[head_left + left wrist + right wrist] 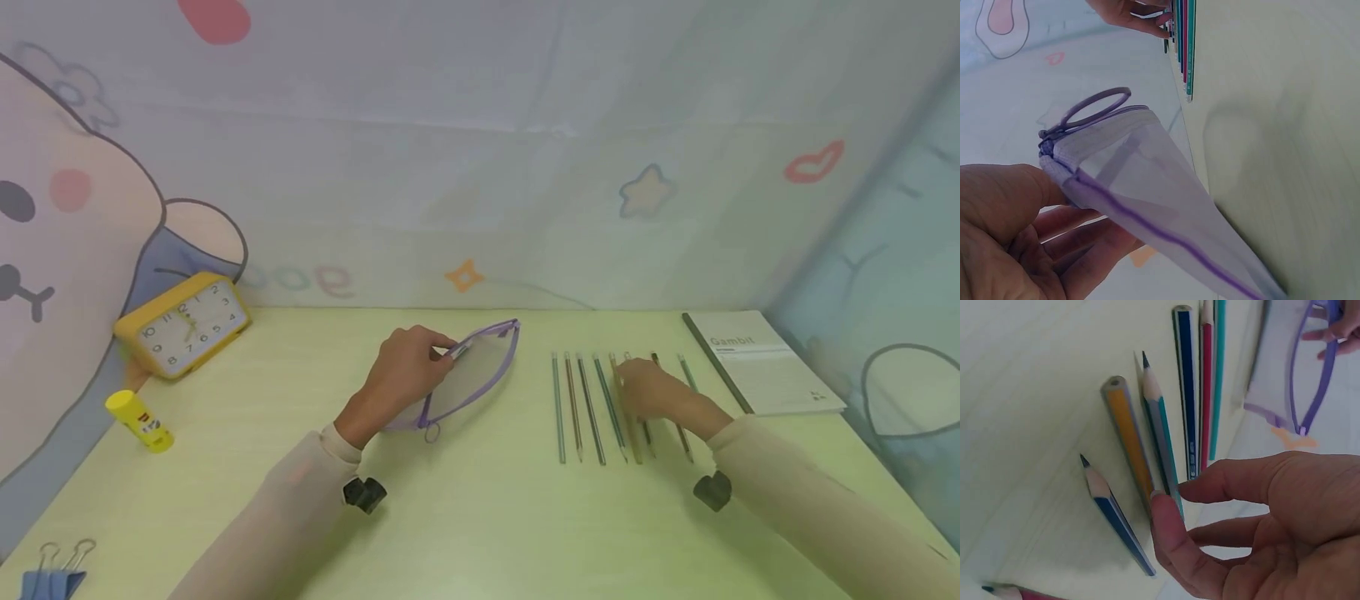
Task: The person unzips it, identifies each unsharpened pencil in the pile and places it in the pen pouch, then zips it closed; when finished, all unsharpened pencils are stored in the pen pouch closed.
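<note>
My left hand point(405, 371) grips the edge of a translucent zip pouch point(474, 367) with purple trim, thumb and fingers at its upper side. A purple pull ring point(1097, 106) sticks out at one end of the pouch in the left wrist view. On the right, my right hand point(651, 390) hovers low over a row of pencils point(592, 408). Its fingertips are right at the yellow pencil point(1125, 419), and the thumb tip is beside the teal pencil point(1160, 425). The hand hides the upper parts of a few pencils in the head view.
A Gambit notebook point(765, 362) lies at the right of the table. At the left stand a yellow clock point(183, 325) and a yellow glue stick point(140, 421). Blue binder clips point(54, 579) lie in the near left corner. A patterned cloth wall point(420, 167) borders the back.
</note>
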Tool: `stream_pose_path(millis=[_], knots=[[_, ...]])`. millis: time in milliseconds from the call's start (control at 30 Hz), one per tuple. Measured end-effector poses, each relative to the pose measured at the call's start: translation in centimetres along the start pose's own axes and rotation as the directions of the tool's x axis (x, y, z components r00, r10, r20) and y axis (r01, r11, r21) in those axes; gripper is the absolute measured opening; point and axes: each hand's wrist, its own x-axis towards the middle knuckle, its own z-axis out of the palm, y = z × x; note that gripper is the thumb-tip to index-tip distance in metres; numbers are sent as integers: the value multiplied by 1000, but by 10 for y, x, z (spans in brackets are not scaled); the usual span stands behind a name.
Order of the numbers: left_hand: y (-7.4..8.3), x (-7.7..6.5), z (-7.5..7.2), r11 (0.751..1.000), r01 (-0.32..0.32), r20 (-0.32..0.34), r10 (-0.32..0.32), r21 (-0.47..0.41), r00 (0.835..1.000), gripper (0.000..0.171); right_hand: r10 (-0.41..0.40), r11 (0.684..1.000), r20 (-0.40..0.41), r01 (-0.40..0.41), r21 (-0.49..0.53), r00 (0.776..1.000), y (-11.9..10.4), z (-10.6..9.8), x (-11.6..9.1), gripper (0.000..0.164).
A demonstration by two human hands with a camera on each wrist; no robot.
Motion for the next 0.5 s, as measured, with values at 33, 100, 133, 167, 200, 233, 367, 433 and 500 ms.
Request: stream_pose_path(millis=[33, 100, 133, 167, 200, 233, 367, 433, 500], knots=[[0, 0, 0, 1000, 1, 1, -1, 1, 1000, 31, 18, 1000, 10, -18, 11, 1000, 0, 2, 3, 9], [0, 0, -1, 1000, 1, 3, -1, 4, 1000, 31, 30, 999, 22, -30, 13, 999, -1, 6, 9, 15], [0, -1, -2, 1000, 1, 3, -1, 7, 1000, 31, 34, 999, 31, -33, -17, 999, -1, 7, 12, 28], [0, -1, -2, 1000, -1, 4, 1, 8, 1000, 31, 42, 999, 40, -41, -30, 998, -2, 8, 14, 34], [0, -1, -2, 1000, 0, 6, 0, 6, 1000, 31, 52, 998, 51, -50, -45, 997, -3, 8, 15, 37], [-1, -1, -2, 1000, 0, 6, 0, 5, 1000, 32, 57, 997, 61, -53, -57, 997, -4, 8, 17, 36], [-3, -1, -3, 1000, 4, 6, -4, -3, 1000, 32, 87, 991, 78, -78, -104, 993, -7, 9, 23, 32], [-4, -1, -3, 1000, 12, 5, -12, -4, 1000, 32, 99, 989, 74, -90, -120, 992, -8, 8, 25, 19], [-6, -1, -4, 1000, 18, 5, -18, -3, 1000, 32, 107, 988, 71, -98, -119, 992, -9, 8, 27, 7]])
